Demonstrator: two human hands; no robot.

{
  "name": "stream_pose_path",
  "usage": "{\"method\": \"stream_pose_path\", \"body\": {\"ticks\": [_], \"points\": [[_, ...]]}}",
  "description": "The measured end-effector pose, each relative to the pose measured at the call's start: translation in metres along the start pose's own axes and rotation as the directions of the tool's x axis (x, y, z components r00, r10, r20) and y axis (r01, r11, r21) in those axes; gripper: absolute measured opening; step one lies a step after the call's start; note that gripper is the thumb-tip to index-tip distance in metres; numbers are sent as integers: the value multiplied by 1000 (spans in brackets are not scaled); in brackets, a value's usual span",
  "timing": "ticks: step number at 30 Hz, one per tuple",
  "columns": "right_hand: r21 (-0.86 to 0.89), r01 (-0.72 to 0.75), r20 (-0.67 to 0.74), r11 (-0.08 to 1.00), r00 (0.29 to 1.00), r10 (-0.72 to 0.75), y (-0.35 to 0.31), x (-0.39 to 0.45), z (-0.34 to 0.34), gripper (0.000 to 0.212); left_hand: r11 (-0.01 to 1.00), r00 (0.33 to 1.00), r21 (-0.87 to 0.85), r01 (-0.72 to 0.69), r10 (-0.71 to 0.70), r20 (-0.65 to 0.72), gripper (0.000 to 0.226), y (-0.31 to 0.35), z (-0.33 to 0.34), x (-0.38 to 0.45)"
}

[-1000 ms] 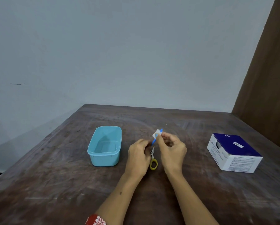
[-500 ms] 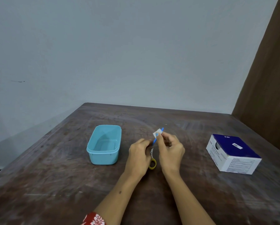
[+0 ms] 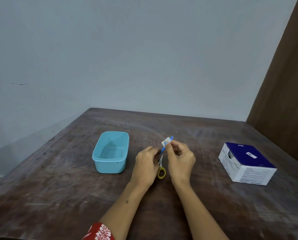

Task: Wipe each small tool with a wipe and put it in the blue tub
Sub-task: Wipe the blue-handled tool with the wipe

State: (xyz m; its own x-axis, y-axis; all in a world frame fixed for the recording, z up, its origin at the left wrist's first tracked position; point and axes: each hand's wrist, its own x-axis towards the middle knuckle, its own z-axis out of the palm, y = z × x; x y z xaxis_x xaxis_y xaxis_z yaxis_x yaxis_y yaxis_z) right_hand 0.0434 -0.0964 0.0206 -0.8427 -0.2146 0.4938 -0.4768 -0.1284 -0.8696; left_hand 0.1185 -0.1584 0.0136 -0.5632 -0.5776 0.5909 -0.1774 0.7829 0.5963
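A thin blue tool (image 3: 163,149) slants up between my hands above the table. My left hand (image 3: 147,164) pinches its lower end. My right hand (image 3: 180,157) presses a small white wipe (image 3: 165,141) around the tool's upper part, whose blue tip shows just past the wipe. Small scissors with a yellow handle (image 3: 161,171) lie on the wooden table below and between my hands, partly hidden by them. The light blue tub (image 3: 110,162) stands to the left of my left hand with nothing inside it.
A blue and white cardboard box (image 3: 246,162) sits at the right of the brown wooden table (image 3: 58,187). A pale wall rises behind the table, and a brown panel stands at the far right.
Both hands stay almost in place on the blue tool. The wipe has shifted very slightly along the tool.
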Motion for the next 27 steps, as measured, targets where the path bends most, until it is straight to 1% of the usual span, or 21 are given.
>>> {"method": "stream_pose_path", "body": {"ticks": [2, 3, 5, 8, 9, 12, 14, 15, 19, 20, 22, 25, 27], "points": [[73, 3, -86, 997, 996, 4, -3, 1, -3, 13, 1000, 1000, -1, -20, 20, 10, 31, 2, 2, -2], [100, -4, -106, 995, 994, 15, -4, 1, -4, 14, 1000, 1000, -5, -27, 27, 15, 31, 3, 2, -2], [85, -28, -70, 996, 997, 34, -2, 1, -2, 12, 1000, 1000, -5, -25, 26, 10, 33, 1, 2, -1], [18, -42, 50, 999, 998, 41, -1, -2, 2, 8, 1000, 999, -13, -6, 5, -32, 35, -2, 0, 1], [14, -27, 46, 1000, 999, 27, -1, -3, 2, 9, 1000, 999, -16, -3, 3, -39, 34, -2, 0, 1], [72, 3, -55, 997, 998, 1, -4, -2, 0, 20, 1000, 1000, -14, -14, 14, -13, 29, 1, 1, 0], [117, -17, -74, 993, 997, 26, -6, -2, -1, 29, 1000, 1000, -11, -18, 18, -11, 26, 0, 2, 0], [124, -32, -64, 992, 997, 41, -5, -2, -1, 29, 1000, 1000, -13, -16, 16, -17, 25, -1, 2, 0], [83, -122, 27, 989, 992, 120, 0, -3, 2, 10, 1000, 999, -10, -9, 8, -39, 28, -1, 0, 0], [75, -136, 38, 988, 990, 133, 1, -3, 2, 8, 1000, 999, -9, -7, 7, -41, 29, 0, 0, 0], [76, -121, 17, 990, 993, 120, 1, -3, 2, 6, 1000, 999, -14, -4, 4, -33, 28, 1, 0, 0], [85, -45, -53, 995, 997, 49, -2, -3, 1, 7, 999, 1000, -30, -13, 13, -19, 27, 2, 0, -1], [56, -42, -13, 998, 999, 42, 0, -3, 2, 6, 1000, 1000, -28, -13, 13, -20, 29, 1, 0, -1]]}}
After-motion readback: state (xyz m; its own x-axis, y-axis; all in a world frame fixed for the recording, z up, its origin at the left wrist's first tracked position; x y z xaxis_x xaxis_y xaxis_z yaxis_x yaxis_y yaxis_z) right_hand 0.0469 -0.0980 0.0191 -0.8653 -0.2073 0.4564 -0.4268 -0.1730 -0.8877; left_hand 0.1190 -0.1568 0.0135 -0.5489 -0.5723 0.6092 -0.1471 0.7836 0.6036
